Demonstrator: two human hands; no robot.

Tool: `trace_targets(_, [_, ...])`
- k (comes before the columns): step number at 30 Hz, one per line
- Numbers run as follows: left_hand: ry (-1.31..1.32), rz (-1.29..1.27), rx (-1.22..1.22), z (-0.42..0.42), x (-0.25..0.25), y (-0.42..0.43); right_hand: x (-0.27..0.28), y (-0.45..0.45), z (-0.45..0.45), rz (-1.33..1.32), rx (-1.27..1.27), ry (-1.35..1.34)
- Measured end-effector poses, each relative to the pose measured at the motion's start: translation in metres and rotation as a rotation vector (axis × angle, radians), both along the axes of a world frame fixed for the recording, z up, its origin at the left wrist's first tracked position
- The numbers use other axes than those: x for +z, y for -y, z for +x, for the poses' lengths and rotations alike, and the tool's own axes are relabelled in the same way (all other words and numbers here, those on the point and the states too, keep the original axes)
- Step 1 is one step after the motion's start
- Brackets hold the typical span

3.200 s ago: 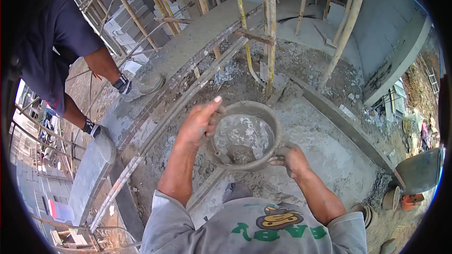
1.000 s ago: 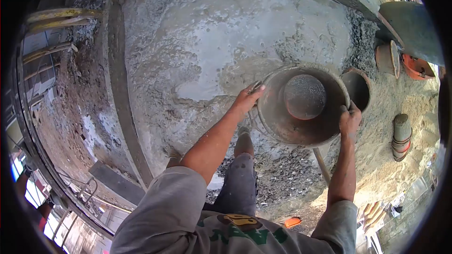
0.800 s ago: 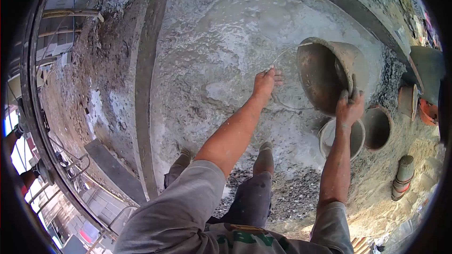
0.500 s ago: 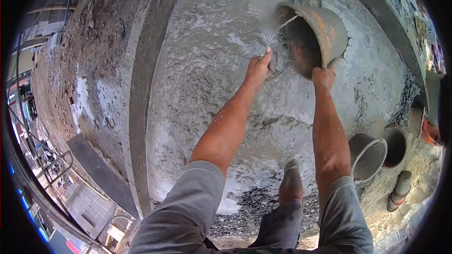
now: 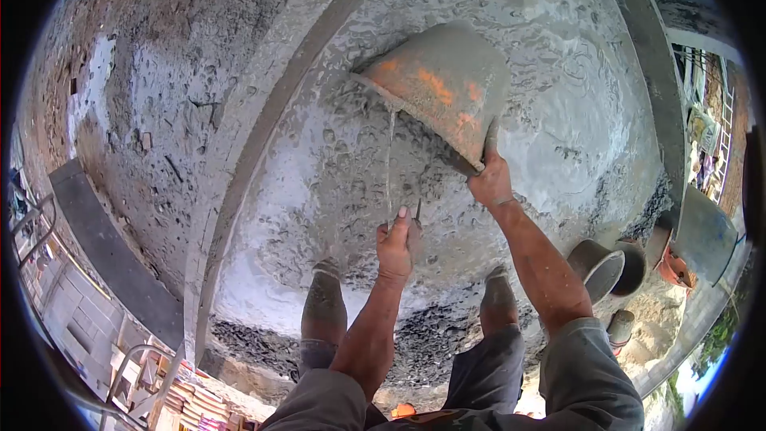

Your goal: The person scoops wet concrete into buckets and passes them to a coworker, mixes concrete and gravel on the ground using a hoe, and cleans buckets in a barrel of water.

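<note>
A large bucket (image 5: 447, 84), grey with crusted cement and showing orange patches, is tipped over wet concrete (image 5: 351, 168) with its mouth facing down toward me. My right hand (image 5: 491, 182) is closed around the rim at its lower right edge. From the rim a pale cord (image 5: 390, 152) runs straight down to my left hand (image 5: 395, 249). That hand is curled with the thumb up and appears to grip the cord's end. A thin dark piece (image 5: 419, 207) sticks up beside its fingers; I cannot tell what it is. The bucket's inside is hidden.
My legs, in mud-coated boots (image 5: 324, 295), stand in the mix. Concrete kerbs (image 5: 263, 120) border it left and right. At right are a grey bucket (image 5: 598, 267), a darker one (image 5: 630, 265) and a blue-grey barrel (image 5: 706, 235). A dark board (image 5: 116, 255) lies at left.
The bucket has swung left in view and turned mouth-down, showing its outer side. My left hand has come down and back toward me, apart from the rim. My right hand still holds the rim.
</note>
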State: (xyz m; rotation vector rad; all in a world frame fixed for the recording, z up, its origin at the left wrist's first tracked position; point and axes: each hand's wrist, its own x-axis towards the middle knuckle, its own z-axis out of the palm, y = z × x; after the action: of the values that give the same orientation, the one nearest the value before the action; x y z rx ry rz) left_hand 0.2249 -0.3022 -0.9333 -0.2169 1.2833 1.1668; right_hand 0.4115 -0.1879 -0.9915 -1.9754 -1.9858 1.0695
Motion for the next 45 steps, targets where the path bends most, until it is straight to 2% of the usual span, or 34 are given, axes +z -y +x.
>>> trace_targets(1, [-0.052, -0.032, 0.012, -0.006, 0.013, 0.006, 0.005, 0.013, -0.008, -0.034, 0.053, 0.016])
trace_targets(2, [-0.084, -0.055, -0.009, -0.016, 0.028, 0.013, 0.03, 0.022, -0.031, -0.064, -0.03, 0.017])
trace_targets(5, [-0.159, -0.12, -0.058, -0.031, 0.086, 0.004, 0.055, 0.048, -0.049, -0.308, -0.048, 0.042])
trace_targets(8, [-0.39, -0.248, -0.344, -0.009, 0.142, -0.04, 0.086, 0.026, -0.045, -0.554, -0.121, -0.041])
trace_targets(9, [-0.517, -0.174, -0.415, 0.004, 0.154, -0.05, 0.092, 0.017, -0.034, -0.621, -0.176, -0.097])
trace_targets(11, [-0.602, -0.029, -0.505, 0.031, 0.152, -0.056, 0.094, 0.008, -0.011, -0.718, -0.287, -0.231])
trace_targets(14, [-0.655, 0.197, -0.507, 0.071, 0.143, -0.065, 0.035, 0.015, 0.026, -0.992, -0.492, -0.464])
trace_targets(15, [-0.65, 0.274, -0.489, 0.079, 0.14, -0.066, 0.032, 0.009, 0.032, -1.01, -0.486, -0.445])
trace_targets(17, [-0.638, 0.24, -0.637, 0.075, 0.114, -0.048, 0.028, -0.003, 0.045, -1.045, -0.484, -0.399])
trace_targets(18, [-0.63, 0.23, -0.702, 0.07, 0.106, -0.042, 0.014, 0.003, 0.05, -0.951, -0.536, -0.343])
trace_targets(19, [-0.477, 0.082, -0.73, 0.058, 0.115, -0.041, -0.011, 0.015, 0.053, -0.859, -0.582, -0.284])
trace_targets(20, [-0.433, 0.02, -0.71, 0.042, 0.115, -0.036, -0.02, 0.017, 0.059, -0.757, -0.624, -0.226])
trace_targets(21, [-0.392, -0.031, -0.691, 0.024, 0.109, -0.032, 0.014, 0.015, 0.052, -0.565, -0.409, 0.039])
trace_targets(22, [-0.353, -0.085, -0.675, 0.015, 0.11, -0.032, 0.024, 0.029, 0.047, -0.469, -0.448, 0.034])
trace_targets(24, [-0.449, -0.082, -0.691, 0.014, 0.128, -0.052, 0.025, 0.042, 0.037, -0.26, -0.504, 0.006])
trace_targets(25, [-0.507, -0.073, -0.699, 0.012, 0.137, -0.068, 0.03, 0.028, 0.033, -0.297, -0.547, 0.013])
trace_targets(28, [-0.623, -0.156, -0.713, 0.012, 0.176, -0.101, 0.075, 0.014, 0.016, -0.46, -0.614, 0.091])
trace_targets(29, [-0.592, -0.108, -0.751, 0.006, 0.193, -0.103, 0.103, 0.014, 0.008, -0.511, -0.585, 0.153])
trace_targets(31, [-0.59, -0.148, -0.839, -0.009, 0.211, -0.101, 0.161, 0.014, -0.005, -0.524, -0.733, 0.106])
trace_targets(32, [-0.617, -0.134, -0.858, -0.015, 0.234, -0.105, 0.185, 0.015, -0.005, -0.552, -0.875, -0.073])
trace_targets(33, [-0.66, -0.109, -0.862, -0.022, 0.259, -0.115, 0.204, 0.018, -0.004, -0.505, -0.814, -0.072])
trace_targets(34, [-0.719, -0.115, -0.833, -0.029, 0.274, -0.112, 0.184, 0.032, 0.008, -0.503, -0.771, -0.236])
trace_targets(35, [-0.773, -0.117, -0.809, -0.039, 0.29, -0.118, 0.234, 0.023, -0.003, -0.473, -0.807, -0.34])
trace_targets(36, [-0.643, -0.031, -0.798, -0.052, 0.374, -0.134, 0.297, 0.012, -0.015, -0.482, -0.815, -0.409])
trace_targets(38, [-0.625, 0.279, -0.493, -0.075, 0.422, -0.13, 0.343, 0.007, -0.021, -0.544, -0.695, -0.526])
trace_targets(41, [-0.592, 0.2, -0.67, -0.128, 0.555, -0.136, 0.526, -0.02, -0.064, -0.578, -0.544, -0.726])
trace_targets(43, [-0.476, 0.407, -0.473, -0.158, 0.622, -0.134, 0.591, -0.026, -0.085, -0.489, -0.442, -0.834])
trace_targets(45, [-0.525, 0.543, -0.41, -0.174, 0.691, -0.129, 0.651, -0.03, -0.108, -0.393, -0.382, -0.979])
